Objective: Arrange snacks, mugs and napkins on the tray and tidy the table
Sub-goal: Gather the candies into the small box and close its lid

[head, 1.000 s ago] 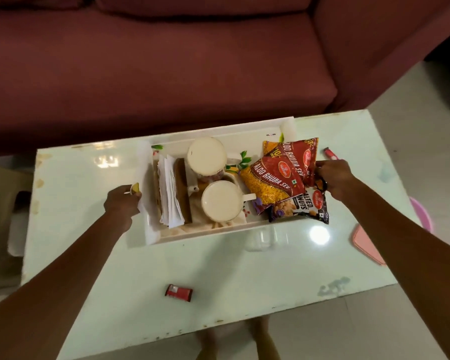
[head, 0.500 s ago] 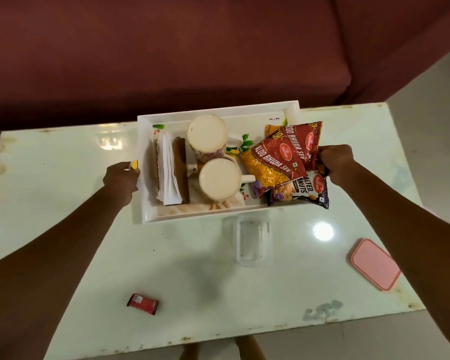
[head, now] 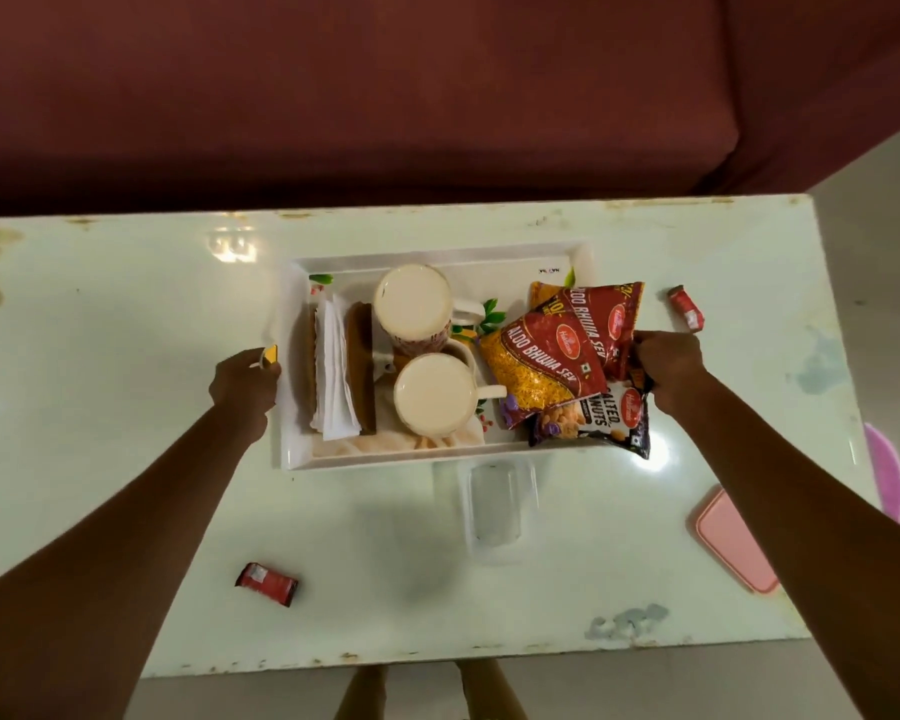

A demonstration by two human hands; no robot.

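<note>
A white tray [head: 437,254] sits on the pale green table [head: 126,356]. In it stand a wooden holder with white napkins [head: 336,371], two cream mugs [head: 412,302] [head: 434,394], two red Aloo Bhujia snack packets [head: 541,366] and a dark peanuts packet [head: 601,420] that overhangs the tray's right end. My left hand [head: 244,379] grips the tray's left edge. My right hand [head: 668,363] grips the right end, over the packets.
Two small red wrappers lie loose on the table, one at the near left [head: 266,583] and one at the far right [head: 686,307]. A clear plastic container [head: 494,506] stands just in front of the tray. A pink lid [head: 733,540] lies near the right edge. A maroon sofa [head: 385,96] runs behind.
The tray, held at both ends, has come toward me from the table's far edge and now sits nearer the middle. My view has tilted further down over the table.
</note>
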